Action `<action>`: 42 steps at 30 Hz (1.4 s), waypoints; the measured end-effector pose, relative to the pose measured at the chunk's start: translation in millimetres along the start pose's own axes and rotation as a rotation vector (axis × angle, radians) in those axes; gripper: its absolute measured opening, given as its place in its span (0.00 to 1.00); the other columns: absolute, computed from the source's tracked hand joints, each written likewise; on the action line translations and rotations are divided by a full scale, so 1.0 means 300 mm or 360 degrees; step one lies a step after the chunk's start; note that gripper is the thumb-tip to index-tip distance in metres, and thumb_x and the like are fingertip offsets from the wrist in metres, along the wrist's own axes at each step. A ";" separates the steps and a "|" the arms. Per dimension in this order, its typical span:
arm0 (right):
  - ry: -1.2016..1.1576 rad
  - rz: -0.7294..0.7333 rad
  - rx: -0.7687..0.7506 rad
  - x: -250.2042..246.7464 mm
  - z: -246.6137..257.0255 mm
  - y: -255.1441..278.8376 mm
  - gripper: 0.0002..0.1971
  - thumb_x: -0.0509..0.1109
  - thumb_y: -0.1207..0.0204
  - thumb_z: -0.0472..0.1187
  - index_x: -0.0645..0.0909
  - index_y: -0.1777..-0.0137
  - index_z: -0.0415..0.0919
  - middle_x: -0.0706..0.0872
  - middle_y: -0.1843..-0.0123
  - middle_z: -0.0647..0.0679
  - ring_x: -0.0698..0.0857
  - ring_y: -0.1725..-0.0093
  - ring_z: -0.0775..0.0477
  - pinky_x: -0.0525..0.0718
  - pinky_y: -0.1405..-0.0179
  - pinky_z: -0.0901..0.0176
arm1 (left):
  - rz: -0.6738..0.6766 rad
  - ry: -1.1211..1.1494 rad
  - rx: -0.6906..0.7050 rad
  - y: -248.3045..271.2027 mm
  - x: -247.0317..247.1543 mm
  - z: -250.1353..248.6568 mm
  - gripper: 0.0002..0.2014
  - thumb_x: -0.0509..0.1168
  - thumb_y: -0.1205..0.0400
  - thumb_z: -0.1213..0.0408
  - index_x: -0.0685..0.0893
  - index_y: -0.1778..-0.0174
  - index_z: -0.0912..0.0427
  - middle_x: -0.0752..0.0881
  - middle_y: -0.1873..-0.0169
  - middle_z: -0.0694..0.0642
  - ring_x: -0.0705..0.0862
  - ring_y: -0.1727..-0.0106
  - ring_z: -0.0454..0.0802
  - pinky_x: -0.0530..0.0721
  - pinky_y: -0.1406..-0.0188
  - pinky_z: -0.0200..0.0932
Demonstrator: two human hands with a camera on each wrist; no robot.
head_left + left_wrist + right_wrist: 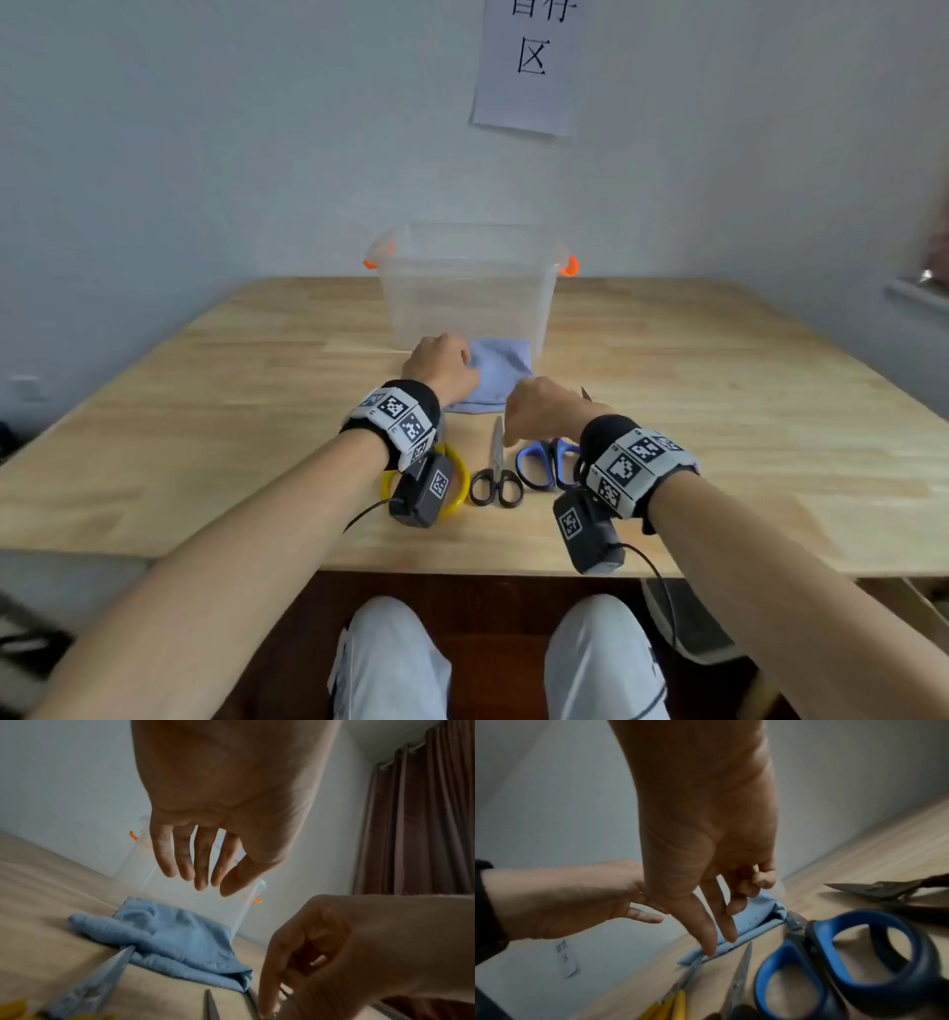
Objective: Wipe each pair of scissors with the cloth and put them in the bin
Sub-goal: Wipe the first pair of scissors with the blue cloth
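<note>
Ideally the left hand, fingers relaxed and holding nothing above the blue cloth that lies against the bin near the tabletop's far edge, gathers it fully, while the loosely extended, empty right hand takes the blue-handled scissors by the handles, away from the blades.

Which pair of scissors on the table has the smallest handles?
The black-handled scissors, lying between the yellow-handled scissors and the blue-handled scissors. Their two round black loops are clearly smaller than the yellow and blue handles.
</note>
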State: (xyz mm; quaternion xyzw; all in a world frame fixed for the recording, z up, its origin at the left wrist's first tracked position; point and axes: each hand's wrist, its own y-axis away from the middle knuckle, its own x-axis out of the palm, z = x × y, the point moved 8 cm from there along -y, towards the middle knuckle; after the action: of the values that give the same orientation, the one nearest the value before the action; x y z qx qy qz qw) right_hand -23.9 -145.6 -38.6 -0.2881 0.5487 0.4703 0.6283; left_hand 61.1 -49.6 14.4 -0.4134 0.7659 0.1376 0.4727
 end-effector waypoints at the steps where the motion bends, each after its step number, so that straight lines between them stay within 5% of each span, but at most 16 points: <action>1: 0.0007 0.0082 0.0001 0.027 0.000 0.005 0.11 0.78 0.30 0.46 0.77 0.62 0.46 0.80 0.59 0.51 0.82 0.56 0.46 0.78 0.66 0.58 | 0.0022 -0.0026 -0.0015 0.004 0.010 0.011 0.07 0.61 0.26 0.74 0.80 0.64 0.57 0.80 0.62 0.59 0.77 0.58 0.61 0.75 0.62 0.44; 8: 0.0044 0.0323 0.0031 0.117 0.023 0.042 0.12 0.79 0.33 0.48 0.76 0.65 0.48 0.84 0.53 0.46 0.86 0.52 0.41 0.88 0.45 0.44 | 0.0133 -0.0104 -0.0043 0.022 0.079 0.070 0.12 0.62 0.20 0.70 0.88 0.44 0.61 0.84 0.41 0.59 0.81 0.38 0.60 0.83 0.43 0.49; 15: 0.0031 0.0424 0.0064 0.107 0.031 0.066 0.10 0.77 0.34 0.43 0.78 0.63 0.42 0.85 0.61 0.44 0.86 0.58 0.40 0.88 0.46 0.45 | 0.0139 -0.0159 -0.0056 0.036 0.109 0.086 0.10 0.62 0.21 0.73 0.88 0.53 0.61 0.78 0.56 0.55 0.73 0.51 0.55 0.78 0.43 0.48; 20: 0.0087 0.0370 0.0042 0.106 0.042 0.080 0.10 0.77 0.32 0.39 0.76 0.63 0.43 0.82 0.58 0.44 0.84 0.55 0.40 0.87 0.44 0.43 | 0.0148 -0.0176 -0.0052 0.045 0.115 0.083 0.10 0.62 0.21 0.73 0.88 0.53 0.61 0.77 0.56 0.56 0.72 0.53 0.55 0.75 0.53 0.44; 25: 0.0052 0.0357 0.0047 0.107 0.046 0.083 0.13 0.76 0.29 0.37 0.75 0.51 0.40 0.81 0.51 0.43 0.82 0.52 0.40 0.86 0.44 0.46 | 0.0149 -0.0206 -0.0037 0.058 0.114 0.081 0.11 0.62 0.19 0.71 0.90 0.48 0.64 0.80 0.54 0.56 0.75 0.50 0.54 0.74 0.55 0.44; 29: 0.0011 0.0266 0.0019 0.092 0.047 0.085 0.07 0.71 0.24 0.33 0.75 0.50 0.37 0.80 0.47 0.40 0.79 0.52 0.41 0.80 0.54 0.52 | 0.0162 -0.0239 -0.0055 0.068 0.111 0.085 0.12 0.62 0.20 0.72 0.91 0.50 0.66 0.82 0.55 0.58 0.77 0.53 0.55 0.76 0.57 0.45; 35: -0.0003 0.0203 0.0076 0.066 0.027 0.071 0.19 0.74 0.22 0.36 0.75 0.34 0.32 0.83 0.37 0.38 0.79 0.50 0.42 0.79 0.52 0.53 | 0.0171 -0.0193 -0.0061 0.072 0.098 0.088 0.11 0.62 0.20 0.71 0.91 0.55 0.65 0.89 0.52 0.62 0.85 0.53 0.59 0.78 0.57 0.44; 42: -0.0173 -0.0184 0.0188 -0.050 -0.008 0.051 0.12 0.66 0.18 0.31 0.75 0.37 0.28 0.74 0.55 0.44 0.73 0.64 0.51 0.65 0.75 0.67 | 0.0194 -0.0172 -0.0105 0.069 0.090 0.078 0.10 0.61 0.16 0.65 0.80 0.64 0.61 0.79 0.64 0.56 0.82 0.53 0.60 0.79 0.54 0.47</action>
State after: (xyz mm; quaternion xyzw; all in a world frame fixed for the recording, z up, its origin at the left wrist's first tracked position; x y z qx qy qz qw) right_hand -38.2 -145.8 -22.5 -0.2558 0.5229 0.4149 0.6993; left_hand 53.8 -36.3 -23.9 -0.3735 0.7581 0.2133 0.4902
